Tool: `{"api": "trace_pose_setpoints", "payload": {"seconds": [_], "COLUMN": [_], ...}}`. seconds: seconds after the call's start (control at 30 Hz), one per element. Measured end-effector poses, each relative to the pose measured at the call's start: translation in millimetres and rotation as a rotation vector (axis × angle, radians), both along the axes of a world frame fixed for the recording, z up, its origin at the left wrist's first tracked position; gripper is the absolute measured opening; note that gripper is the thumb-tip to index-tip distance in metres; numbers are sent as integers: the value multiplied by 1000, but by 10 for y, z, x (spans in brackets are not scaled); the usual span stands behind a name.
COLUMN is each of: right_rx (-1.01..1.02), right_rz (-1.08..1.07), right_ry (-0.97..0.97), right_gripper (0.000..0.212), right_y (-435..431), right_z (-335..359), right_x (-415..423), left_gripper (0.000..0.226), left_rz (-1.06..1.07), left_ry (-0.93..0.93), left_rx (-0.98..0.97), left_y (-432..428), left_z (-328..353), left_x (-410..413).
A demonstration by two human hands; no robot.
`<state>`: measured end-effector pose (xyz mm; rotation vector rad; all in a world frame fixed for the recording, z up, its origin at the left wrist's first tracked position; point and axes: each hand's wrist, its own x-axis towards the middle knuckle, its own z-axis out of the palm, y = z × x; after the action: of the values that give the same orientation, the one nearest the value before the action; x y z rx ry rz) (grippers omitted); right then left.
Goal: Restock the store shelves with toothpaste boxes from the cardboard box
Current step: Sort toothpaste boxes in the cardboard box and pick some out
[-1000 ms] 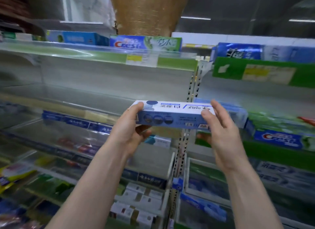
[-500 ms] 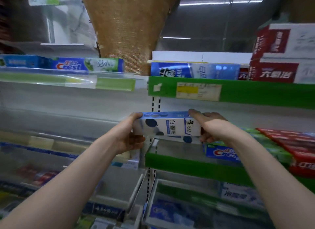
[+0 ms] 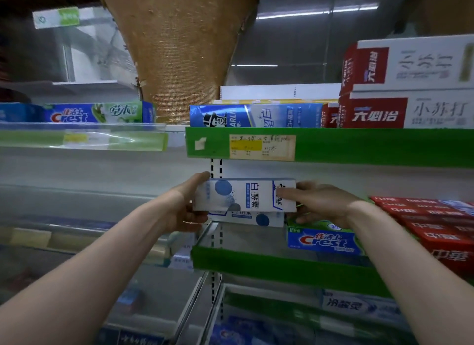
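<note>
I hold a white and blue toothpaste box (image 3: 243, 195) level between both hands, over the left end of a green-edged shelf (image 3: 282, 266). My left hand (image 3: 184, 206) grips its left end, thumb on top. My right hand (image 3: 320, 203) grips its right end, fingers across the front. A second box of the same kind (image 3: 246, 218) sits right under it, partly hidden; whether it rests on the shelf or in my hands I cannot tell. The cardboard box is out of view.
A Crest box (image 3: 323, 239) lies on the same shelf to the right, then stacked red boxes (image 3: 436, 231). The shelf above (image 3: 359, 144) carries blue Darlie boxes (image 3: 256, 115) and red-and-white boxes (image 3: 410, 88). A Crest box (image 3: 95, 112) sits on the clear-fronted left bay.
My view and both hands have swung right, from the left bay to the green-edged shelf. The box has gone deeper over the shelf, above the second box.
</note>
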<state>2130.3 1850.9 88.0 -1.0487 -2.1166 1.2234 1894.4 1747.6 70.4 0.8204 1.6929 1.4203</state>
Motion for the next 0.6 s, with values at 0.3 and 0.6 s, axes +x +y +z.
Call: {"api": "trace_pose_setpoints", "payload": {"seconds": [0.3, 0.6], "right_rx": [382, 465], "right_rz": [44, 204], "right_ry": [36, -26], "right_gripper": [32, 38], "right_y": [-614, -687], "right_z": [-109, 48], "right_x": [-515, -747], "left_gripper": [38, 44], "left_rz": [27, -350], "left_ry": [-461, -426], "left_rx": [247, 94], "left_y": [-5, -177], "left_z": [125, 82], "left_x": [112, -258]}}
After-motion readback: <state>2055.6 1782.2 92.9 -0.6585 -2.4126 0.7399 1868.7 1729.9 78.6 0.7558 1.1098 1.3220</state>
